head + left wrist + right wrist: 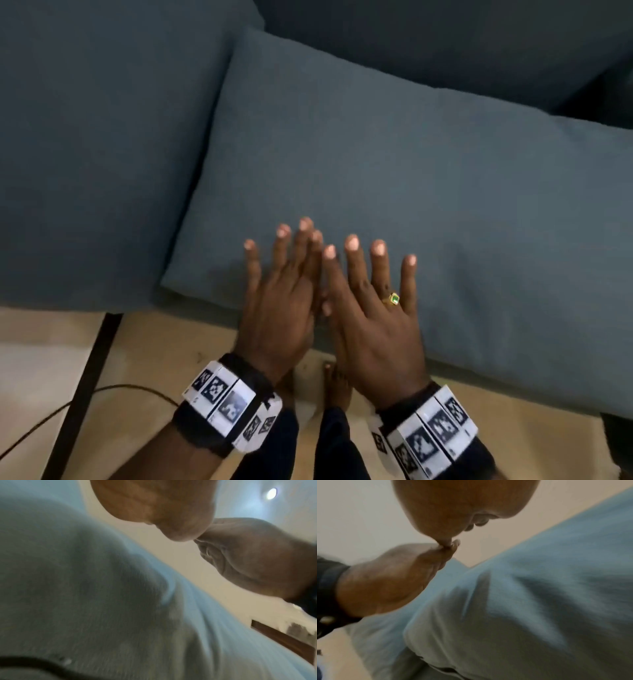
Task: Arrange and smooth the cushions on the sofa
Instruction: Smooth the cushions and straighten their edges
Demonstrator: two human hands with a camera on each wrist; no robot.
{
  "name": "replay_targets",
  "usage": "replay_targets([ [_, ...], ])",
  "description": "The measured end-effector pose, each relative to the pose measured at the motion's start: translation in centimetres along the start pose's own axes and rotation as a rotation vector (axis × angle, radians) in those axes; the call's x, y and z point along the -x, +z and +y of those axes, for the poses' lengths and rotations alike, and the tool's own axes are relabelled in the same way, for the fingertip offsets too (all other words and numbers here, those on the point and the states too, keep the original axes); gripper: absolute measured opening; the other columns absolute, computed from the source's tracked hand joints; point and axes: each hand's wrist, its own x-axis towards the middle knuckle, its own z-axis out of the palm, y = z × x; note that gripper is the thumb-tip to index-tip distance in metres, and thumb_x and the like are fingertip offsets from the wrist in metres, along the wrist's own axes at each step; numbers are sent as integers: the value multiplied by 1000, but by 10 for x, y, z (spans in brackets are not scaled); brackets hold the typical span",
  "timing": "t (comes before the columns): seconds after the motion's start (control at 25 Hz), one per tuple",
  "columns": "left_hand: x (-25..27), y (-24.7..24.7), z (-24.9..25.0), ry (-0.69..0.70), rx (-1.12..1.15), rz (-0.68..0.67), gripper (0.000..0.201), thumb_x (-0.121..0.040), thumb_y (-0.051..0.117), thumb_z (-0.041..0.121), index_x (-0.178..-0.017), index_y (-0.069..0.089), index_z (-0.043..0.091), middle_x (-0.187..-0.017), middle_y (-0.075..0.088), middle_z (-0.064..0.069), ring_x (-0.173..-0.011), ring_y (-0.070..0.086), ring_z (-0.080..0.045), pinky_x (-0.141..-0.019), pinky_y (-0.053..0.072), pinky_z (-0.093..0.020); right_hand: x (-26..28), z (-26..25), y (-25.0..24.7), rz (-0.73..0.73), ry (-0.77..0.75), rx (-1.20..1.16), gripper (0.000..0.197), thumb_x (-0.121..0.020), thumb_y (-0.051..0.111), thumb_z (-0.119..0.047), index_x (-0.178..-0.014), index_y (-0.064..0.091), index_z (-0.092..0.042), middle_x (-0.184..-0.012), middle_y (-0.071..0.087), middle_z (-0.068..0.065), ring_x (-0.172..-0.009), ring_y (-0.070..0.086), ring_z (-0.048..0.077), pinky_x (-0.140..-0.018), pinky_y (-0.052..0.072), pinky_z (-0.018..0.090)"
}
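A blue-grey cushion (pixel 394 178) lies on the sofa (pixel 85 154) seat, near its front edge. Over the cushion's near edge, the left hand (pixel 277 308) and right hand (pixel 376 315) sit side by side, fingers straight and spread, gripping nothing; they seem to touch the fabric, though blur hides the contact.

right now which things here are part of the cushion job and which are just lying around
Part of the job:
blue cushion
second cushion
sofa back
left hand
right hand
Both hands are flat, fingers straight.

Just lying about:
dark cable on the floor
black frame leg
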Motion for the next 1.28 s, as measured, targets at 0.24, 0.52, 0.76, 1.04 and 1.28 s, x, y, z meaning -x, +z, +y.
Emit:
replay_targets([
  [0.24,34,-10,-65,-319,-24,92,59,-109,17,38,-160,3,12,-168,-6,-5,-156,-8,-28,-122,-2,-63,-39,-47,28,-75,-128,34,69,-101,49,-32,-161,19,-15,-169,8,6,-157,2,27,-120,1,68],
  [0.52,39,10,-111,-603,360,133,65,-106,8,52,-158,-3,16,-167,-11,-5,-154,-14,-21,-125,4,-56,-64,-105,51,-116,-294,86,73,-95,58,-19,-160,26,-17,-169,11,2,-157,6,23,-121,-9,62],
  [0.76,46,18,-67,-360,-14,26,89,-102,51,23,-156,-16,2,-165,3,-24,-153,0,-42,-114,18,-72,-10,-61,62,-109,-273,104,80,-89,68,-19,-159,31,-23,-168,17,-4,-156,5,17,-124,0,55],
  [1.04,36,40,2,-10,-172,-104,81,-102,45,38,-158,-2,1,-165,-14,-18,-153,-19,-36,-113,13,-75,34,-2,52,-4,113,100,85,-93,68,-25,-161,17,-24,-170,5,-4,-154,-19,19,-115,12,75],
  [1.28,20,61,94,215,-213,-113,82,-103,37,46,-157,0,-3,-163,-12,-24,-154,-10,-39,-118,-11,-67,85,60,18,176,343,112,76,-101,54,-25,-163,9,-21,-170,-10,0,-156,-10,27,-118,3,71],
])
